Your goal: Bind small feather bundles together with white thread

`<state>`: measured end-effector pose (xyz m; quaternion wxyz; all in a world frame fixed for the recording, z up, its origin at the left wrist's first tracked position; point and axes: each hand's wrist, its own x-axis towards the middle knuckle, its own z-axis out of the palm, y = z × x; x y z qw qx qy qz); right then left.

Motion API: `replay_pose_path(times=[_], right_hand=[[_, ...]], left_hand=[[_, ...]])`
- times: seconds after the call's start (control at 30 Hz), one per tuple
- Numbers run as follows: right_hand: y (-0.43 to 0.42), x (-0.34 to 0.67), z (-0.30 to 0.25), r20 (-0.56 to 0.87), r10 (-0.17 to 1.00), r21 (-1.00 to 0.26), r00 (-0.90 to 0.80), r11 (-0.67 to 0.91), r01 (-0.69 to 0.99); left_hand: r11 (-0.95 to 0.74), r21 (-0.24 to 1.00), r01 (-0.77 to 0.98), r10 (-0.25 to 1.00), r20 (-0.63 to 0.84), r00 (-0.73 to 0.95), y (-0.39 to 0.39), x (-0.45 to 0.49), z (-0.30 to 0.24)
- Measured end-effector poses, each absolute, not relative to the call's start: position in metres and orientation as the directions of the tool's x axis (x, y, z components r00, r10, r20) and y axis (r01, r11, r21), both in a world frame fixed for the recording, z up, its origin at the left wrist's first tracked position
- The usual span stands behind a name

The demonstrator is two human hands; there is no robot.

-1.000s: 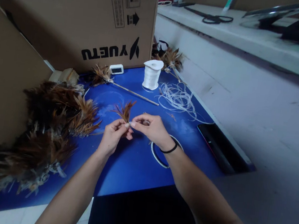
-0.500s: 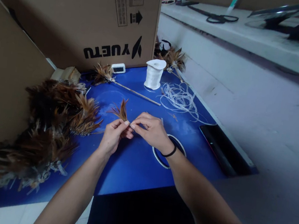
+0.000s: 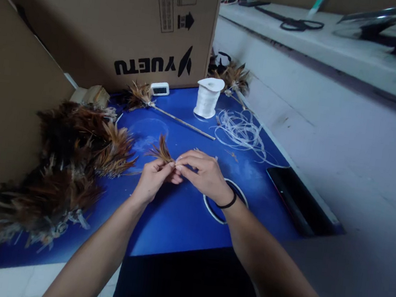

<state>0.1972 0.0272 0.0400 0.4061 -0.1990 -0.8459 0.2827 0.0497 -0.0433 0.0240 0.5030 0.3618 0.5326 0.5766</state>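
My left hand [image 3: 153, 177] pinches the base of a small brown feather tuft [image 3: 161, 150] above the blue mat [image 3: 175, 213]. My right hand [image 3: 204, 172] meets it fingertip to fingertip, fingers pinched at the same base; what it holds there is too small to make out. A black band circles my right wrist. A large pile of brown and black feathers [image 3: 71, 152] lies to the left of my hands. A thin stick with a feather head [image 3: 173, 116] lies behind them.
A white spool of string [image 3: 207, 97] stands at the back, with loose white strands [image 3: 239, 132] beside it. A cardboard box [image 3: 127, 19] walls the back, another the left. A white ring [image 3: 225, 205] lies under my right wrist. A black tray [image 3: 300, 199] sits at the right; scissors [image 3: 289, 21] lie on the far ledge.
The feather tuft has tilted and dropped slightly between my fingertips. Both hands stay pinched together. The view has shifted a little to the left.
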Motion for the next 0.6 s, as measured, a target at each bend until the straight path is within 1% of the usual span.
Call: replay_pose_path(times=[0.17,0.37,0.5,0.6], right_hand=[[0.0264,0.1954,0.0397,0.546,0.609,-0.697,-0.576,0.712,0.092],[0.0242,0.1924,0.0386,0.518,0.696,-0.758,-0.497,0.643,0.110],[0.0228,0.1927,0.0393,0.447,0.742,-0.804,-0.500,0.578,0.139],[0.0238,0.1937,0.0381,0.371,0.778,-0.858,-0.507,0.496,0.134]], left_hand=[[0.072,0.975,-0.212,0.967,-0.120,-0.224,-0.0429,0.0502,0.0253],[0.092,0.967,-0.238,0.958,-0.152,-0.245,-0.0420,0.0496,0.0260],[0.089,0.962,-0.257,0.961,-0.151,-0.232,-0.0422,0.0478,0.0239],[0.090,0.964,-0.252,0.963,-0.149,-0.226,-0.0420,0.0468,0.0243]])
